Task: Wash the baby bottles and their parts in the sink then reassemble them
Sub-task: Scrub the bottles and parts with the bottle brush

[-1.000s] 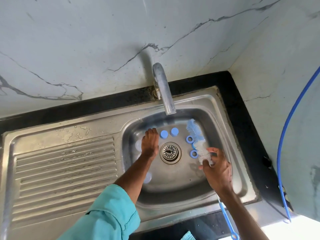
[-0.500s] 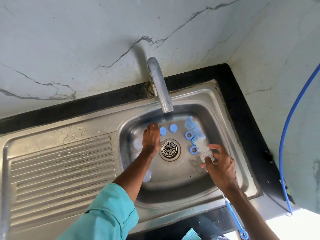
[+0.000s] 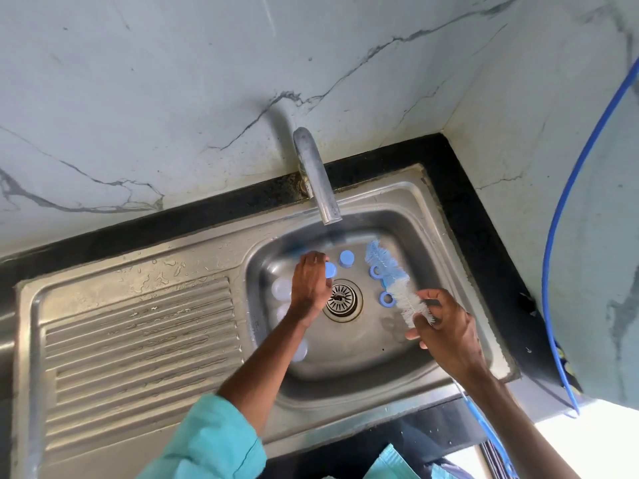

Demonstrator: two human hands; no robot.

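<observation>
Blue cap (image 3: 331, 270) touches the left hand's (image 3: 311, 285) fingertips, grip unclear; the right hand (image 3: 446, 331) grips the brush (image 3: 397, 283), bristles pointing far-left toward it.

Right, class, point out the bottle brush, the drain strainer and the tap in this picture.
bottle brush (image 3: 406, 297): head view, on the white bristles.
drain strainer (image 3: 342, 299): head view, centre of the metal grate.
tap (image 3: 316, 178): head view, midway along the spout.

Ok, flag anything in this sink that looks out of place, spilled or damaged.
Nothing looks damaged or spilled. Blue caps, rings and clear bottles sit loose around the drain, as washing would leave them. One oddity: no water visibly runs from the faucet, though the right hand grips the bottle brush.
</observation>
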